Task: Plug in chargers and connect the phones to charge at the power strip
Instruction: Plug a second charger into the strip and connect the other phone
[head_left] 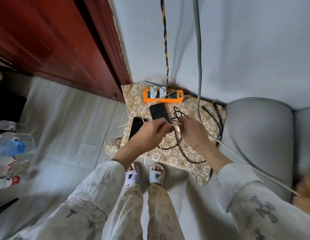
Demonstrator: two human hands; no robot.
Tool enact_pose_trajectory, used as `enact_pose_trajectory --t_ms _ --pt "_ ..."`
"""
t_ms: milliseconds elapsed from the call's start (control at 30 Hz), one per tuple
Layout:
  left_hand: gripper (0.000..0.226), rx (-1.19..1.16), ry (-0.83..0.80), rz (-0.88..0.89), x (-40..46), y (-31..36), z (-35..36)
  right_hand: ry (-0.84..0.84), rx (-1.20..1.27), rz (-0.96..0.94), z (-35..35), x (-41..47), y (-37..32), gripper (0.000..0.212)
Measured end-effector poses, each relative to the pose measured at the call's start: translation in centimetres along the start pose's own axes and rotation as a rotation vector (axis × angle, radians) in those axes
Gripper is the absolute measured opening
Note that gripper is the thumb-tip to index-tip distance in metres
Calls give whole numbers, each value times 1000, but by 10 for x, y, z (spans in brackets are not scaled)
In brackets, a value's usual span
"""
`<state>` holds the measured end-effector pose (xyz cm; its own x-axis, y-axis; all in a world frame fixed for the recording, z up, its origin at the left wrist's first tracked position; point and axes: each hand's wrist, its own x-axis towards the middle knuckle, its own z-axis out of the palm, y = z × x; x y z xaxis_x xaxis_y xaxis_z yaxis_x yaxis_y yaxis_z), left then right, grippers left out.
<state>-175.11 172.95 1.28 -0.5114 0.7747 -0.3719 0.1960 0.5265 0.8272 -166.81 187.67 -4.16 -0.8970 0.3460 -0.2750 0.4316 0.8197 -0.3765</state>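
An orange power strip [175, 97] lies at the far edge of a flower-patterned cushion [190, 156], with two white chargers [157, 91] plugged into it. Two black phones lie face up on the cushion: one [158, 111] below the strip, the other [136, 126] to its left, partly under my left hand. My left hand [150, 131] pinches one end of a white cable [176, 124] and my right hand [190, 129] grips the same cable beside it. Black cables [182, 148] lie tangled under my hands.
A red wooden door [64, 45] stands at the left, a grey sofa arm [258, 135] at the right. Water bottles [12, 148] lie on the floor at the far left. A twisted blue-yellow cord [165, 40] and a grey pipe [199, 49] run down the wall.
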Motion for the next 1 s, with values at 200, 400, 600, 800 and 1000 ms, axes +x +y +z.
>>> enact_pose_trajectory --t_ms 200,400,600,800,1000 --pt "40 -362 566 -30 -14 -3 -13 -49 -1 116 10 12 15 32" --pt "32 -632 1012 -68 -12 -7 -52 13 62 270 -4 28 29 27" --pt "27 93 635 -376 -21 -47 -40 223 82 102 -17 20 17 29" --pt "49 94 595 -241 -9 -45 -28 587 82 58 -38 19 9 20" --pt "62 186 455 66 5 -14 -20 476 149 -42 -37 14 9 22"
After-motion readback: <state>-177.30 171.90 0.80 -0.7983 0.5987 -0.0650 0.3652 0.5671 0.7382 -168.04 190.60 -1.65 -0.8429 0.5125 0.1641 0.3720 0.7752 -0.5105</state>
